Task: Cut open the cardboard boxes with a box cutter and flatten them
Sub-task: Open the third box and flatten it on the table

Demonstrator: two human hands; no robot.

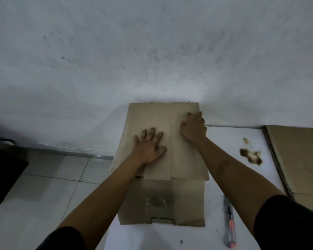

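A flattened brown cardboard box (181, 159) lies on the white table (224, 141), reaching back to the wall. My left hand (149, 147) presses flat on its middle with fingers spread. Farther back, my right hand (193, 127) rests on the box near its right edge, its fingers bent over the cardboard. A box cutter (229, 222) with a dark body and orange slider lies on the table to the right of the box, apart from both hands.
More flat cardboard (296, 159) lies at the table's right side. A brown stain (250, 155) marks the table between the two cardboards. The tiled floor (52, 177) is to the left, with a dark object (2, 174) at the far left. A white wall (152, 51) stands behind.
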